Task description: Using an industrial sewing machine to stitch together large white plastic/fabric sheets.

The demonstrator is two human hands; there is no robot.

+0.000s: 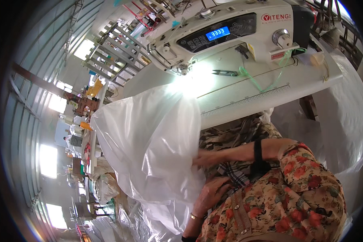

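A large sheet of thin, shiny white plastic-like material (pixel 149 141) hangs in folds from the sewing machine's needle area (pixel 184 70) toward my lap. My right hand (pixel 205 158), with a black band up the forearm, reaches in from the right. Its fingers are closed on the sheet's right edge, slightly blurred, and their tips are partly hidden. Lower down, my left hand (pixel 210 194) rests beside the same edge, with a bracelet at the wrist. Its fingers point right, slightly bent and apart, next to a checked cloth (pixel 236 174). The thumb is hidden.
The white sewing machine (pixel 230 30) has a lit display. Thread snips (pixel 225 73) and green strips (pixel 258 82) lie on its table (pixel 266 97), which has a ruler along the near edge. More plastic sheeting (pixel 343 121) hangs at right. Workshop benches and machines stand at left.
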